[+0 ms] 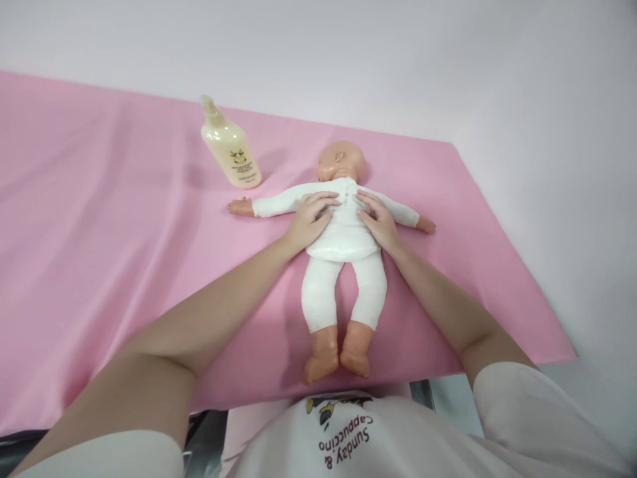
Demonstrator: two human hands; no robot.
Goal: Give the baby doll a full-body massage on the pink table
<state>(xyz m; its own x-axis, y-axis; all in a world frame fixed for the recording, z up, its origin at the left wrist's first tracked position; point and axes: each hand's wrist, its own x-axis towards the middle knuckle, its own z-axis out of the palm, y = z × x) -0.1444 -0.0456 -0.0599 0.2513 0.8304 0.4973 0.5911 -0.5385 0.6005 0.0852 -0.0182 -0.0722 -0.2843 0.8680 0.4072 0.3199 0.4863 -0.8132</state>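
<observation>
A white shirt (398, 438) with printed lettering fills the bottom edge, nearest the lens, and both bare forearms reach forward from it. Under everything spreads a pink sheet (99, 232), wrinkled on the side beyond the left hand. On the sheet lies a baby doll (343, 265) in a white suit, arms flung out sideways, head turned and pointing away from the person, bare feet toward the shirt. The left hand (311, 222) rests flat on the doll's chest, fingers spread and relaxed, clasping nothing. The right hand (378, 219) lies just beside it on the same chest, also loose and flat. Beyond the left hand, past the doll's outstretched arm, stands a cream pump bottle (231, 149), apart from both hands.
</observation>
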